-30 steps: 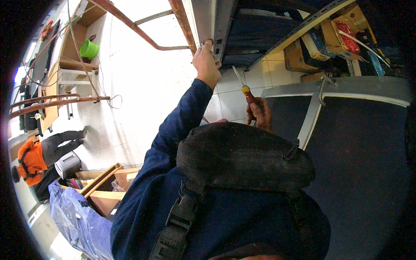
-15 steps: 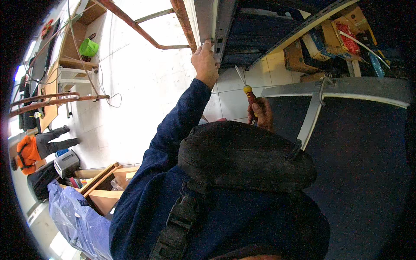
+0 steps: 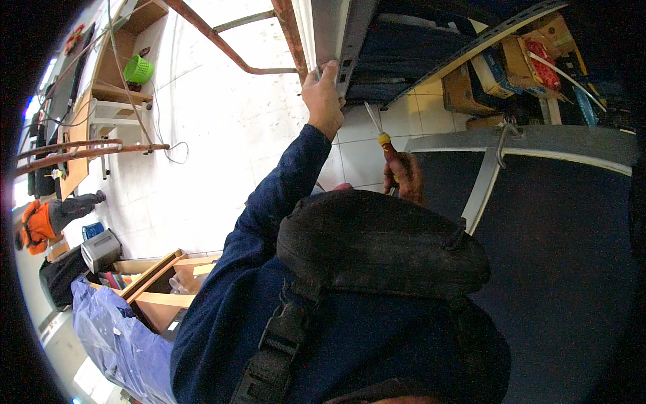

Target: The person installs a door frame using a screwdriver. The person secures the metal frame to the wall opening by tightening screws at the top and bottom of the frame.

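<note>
My left hand (image 3: pixel 324 101) reaches forward at the top middle, its fingers closed around the lower end of a grey metal profile (image 3: pixel 330 34). Slots run along one edge of this profile. Lower and to the right, my right hand (image 3: pixel 408 180) grips a screwdriver (image 3: pixel 389 149) with a red and yellow handle. Its bare blade points up and slightly left, apart from the profile. Part of the right hand and its forearm are hidden behind the black bag (image 3: pixel 383 246) on my chest.
A rusty metal frame (image 3: pixel 289 40) stands against the profile's left side. Shelving with cardboard boxes (image 3: pixel 463 91) is at the upper right, above a dark panel (image 3: pixel 558 249) with a pale frame. Wooden furniture (image 3: pixel 161 310) and blue plastic sheeting (image 3: pixel 121 337) lie lower left. A person in orange (image 3: pixel 37 225) is far left.
My left hand has shifted slightly right, its fingers changing position on the profile's end. The right hand holds the screwdriver almost unmoved. The person in orange has moved slightly left.
</note>
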`<control>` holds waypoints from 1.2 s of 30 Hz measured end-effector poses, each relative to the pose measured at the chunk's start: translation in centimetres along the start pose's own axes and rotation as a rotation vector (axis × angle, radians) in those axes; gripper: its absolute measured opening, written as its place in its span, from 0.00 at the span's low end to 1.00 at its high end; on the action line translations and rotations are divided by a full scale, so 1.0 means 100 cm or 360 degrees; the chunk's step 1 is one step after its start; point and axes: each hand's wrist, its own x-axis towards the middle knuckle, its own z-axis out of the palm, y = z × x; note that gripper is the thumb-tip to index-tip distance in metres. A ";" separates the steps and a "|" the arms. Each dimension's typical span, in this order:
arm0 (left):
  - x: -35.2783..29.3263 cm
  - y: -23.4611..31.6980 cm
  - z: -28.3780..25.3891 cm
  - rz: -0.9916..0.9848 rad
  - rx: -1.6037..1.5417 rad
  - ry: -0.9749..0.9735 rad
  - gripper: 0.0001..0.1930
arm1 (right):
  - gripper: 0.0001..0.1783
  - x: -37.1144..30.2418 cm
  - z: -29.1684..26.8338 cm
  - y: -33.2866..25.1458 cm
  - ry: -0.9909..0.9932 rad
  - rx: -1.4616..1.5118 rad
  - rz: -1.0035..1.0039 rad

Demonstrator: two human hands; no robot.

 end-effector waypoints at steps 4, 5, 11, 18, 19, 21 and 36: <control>0.010 -0.004 -0.006 -0.0122 0.0043 -0.0078 0.15 | 0.20 -0.005 0.008 -0.012 -0.0012 -0.0052 0.0010; 0.011 -0.005 -0.007 -0.0123 0.0042 -0.0079 0.15 | 0.20 -0.005 0.008 -0.012 -0.0011 -0.0053 0.0009; -0.003 0.002 0.006 -0.0090 0.0027 0.0016 0.13 | 0.16 -0.005 0.006 -0.009 0.0003 -0.0031 -0.0052; 0.003 -0.001 -0.003 -0.0251 -0.0018 0.0014 0.15 | 0.16 -0.004 0.004 -0.002 -0.0016 0.0019 -0.0083; -0.002 0.002 0.002 -0.0212 -0.0019 0.0039 0.14 | 0.16 -0.004 0.003 -0.002 -0.0003 0.0023 -0.0073; -0.001 0.000 0.002 -0.0157 -0.0035 0.0010 0.14 | 0.16 -0.006 0.008 -0.011 0.0003 -0.0004 -0.0030; 0.017 -0.011 -0.011 -0.0216 -0.0144 -0.0128 0.13 | 0.16 -0.004 0.003 0.001 -0.0057 -0.0029 -0.0105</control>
